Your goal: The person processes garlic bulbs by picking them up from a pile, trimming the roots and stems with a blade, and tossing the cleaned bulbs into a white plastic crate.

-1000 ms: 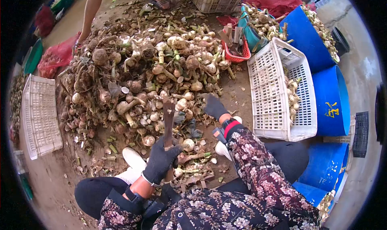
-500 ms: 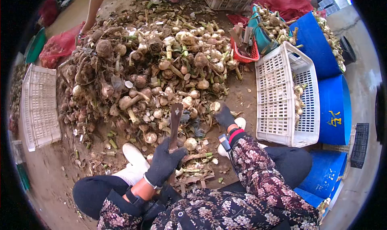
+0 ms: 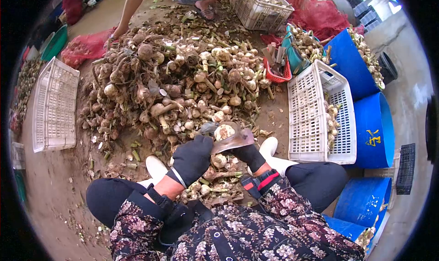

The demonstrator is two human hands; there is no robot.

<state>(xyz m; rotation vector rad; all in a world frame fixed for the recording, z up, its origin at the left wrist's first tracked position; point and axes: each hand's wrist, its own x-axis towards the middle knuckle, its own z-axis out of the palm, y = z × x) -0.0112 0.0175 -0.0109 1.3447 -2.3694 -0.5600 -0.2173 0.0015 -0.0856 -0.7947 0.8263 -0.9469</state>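
Note:
My left hand [image 3: 192,158], in a dark glove, is closed around the handle of a knife [image 3: 235,142]. Its broad, worn blade points right and lies across the near side of a pale, dirt-marked garlic-like bulb [image 3: 224,132]. Behind the blade, my right hand [image 3: 248,156], also gloved, is closed on this bulb, with its fingers partly hidden. Just ahead rises a big heap of soil-covered bulbs [image 3: 183,87] with stems and roots. Cut stems and trimmings [image 3: 208,188] lie between my legs.
To the right stand a white crate [image 3: 308,110] with bulbs and blue barrels [image 3: 372,128]. A red basket [image 3: 280,73] holds tools. Another white crate [image 3: 55,107] is at left. Across the heap, another person's hand [image 3: 114,34] is near a red mesh sack [image 3: 84,48].
My right hand has drawn back from the heap's edge with a bulb. The knife has swung from upright to lying across it. The view has shifted, showing more of the other person.

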